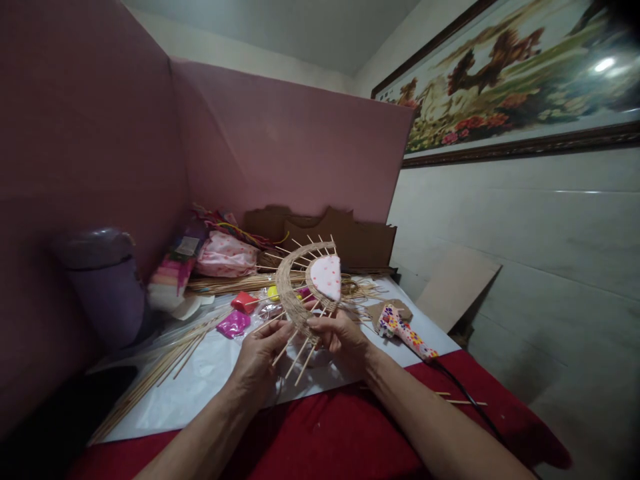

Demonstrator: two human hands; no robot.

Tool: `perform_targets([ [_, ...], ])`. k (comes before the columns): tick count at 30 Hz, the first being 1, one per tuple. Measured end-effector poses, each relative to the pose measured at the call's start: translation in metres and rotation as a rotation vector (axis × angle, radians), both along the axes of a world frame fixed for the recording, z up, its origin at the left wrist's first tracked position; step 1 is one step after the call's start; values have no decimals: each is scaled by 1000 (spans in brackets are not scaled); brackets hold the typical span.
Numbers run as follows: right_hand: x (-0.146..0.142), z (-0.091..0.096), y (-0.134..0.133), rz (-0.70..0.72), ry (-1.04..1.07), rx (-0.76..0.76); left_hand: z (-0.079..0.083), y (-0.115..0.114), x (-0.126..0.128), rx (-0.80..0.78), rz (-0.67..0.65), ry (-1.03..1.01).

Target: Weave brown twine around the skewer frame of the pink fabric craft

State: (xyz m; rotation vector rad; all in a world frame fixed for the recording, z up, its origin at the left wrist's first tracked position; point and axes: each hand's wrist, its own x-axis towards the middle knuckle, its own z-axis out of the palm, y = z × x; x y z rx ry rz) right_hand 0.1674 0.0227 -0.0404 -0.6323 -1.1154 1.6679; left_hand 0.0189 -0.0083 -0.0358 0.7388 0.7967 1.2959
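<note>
Between my hands, above the table, is a half-round woven fan [289, 291]. Thin sticks radiate through its bands of twine, and a white half-circle of fabric with pink dots [326, 277] fills its centre. My left hand [266, 350] pinches the lower left edge near the stick ends. My right hand [343, 337] grips the bottom corner, thumb on top of the twine band. Some of the right fingers are hidden behind the piece. A flower-patterned glue gun [407, 332] lies on the table to the right of my right hand.
Long thin sticks [165, 357] lie at the left. Red [243, 302] and magenta packets [233, 325] sit behind my left hand. A purple bin [106, 287], dotted fabric [227, 253] and torn cardboard [340, 233] stand farther back. A black cord [463, 390] crosses the red cloth [360, 433].
</note>
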Motion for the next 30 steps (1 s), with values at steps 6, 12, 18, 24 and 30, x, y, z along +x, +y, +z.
perform_targets([
  [6,1,1,0,-35,-4,-38,-4,3,-1,89,40,98],
  [12,7,8,-2,-19,63,-20,3,8,-8,277,91,250],
  [18,10,6,1,-15,56,-13,6,15,-22,80,-26,197],
  [24,10,5,2,9,14,-21,15,9,-22,-177,-117,-47],
  [30,11,5,2,-7,2,-22,19,6,-21,-180,-129,-92],
])
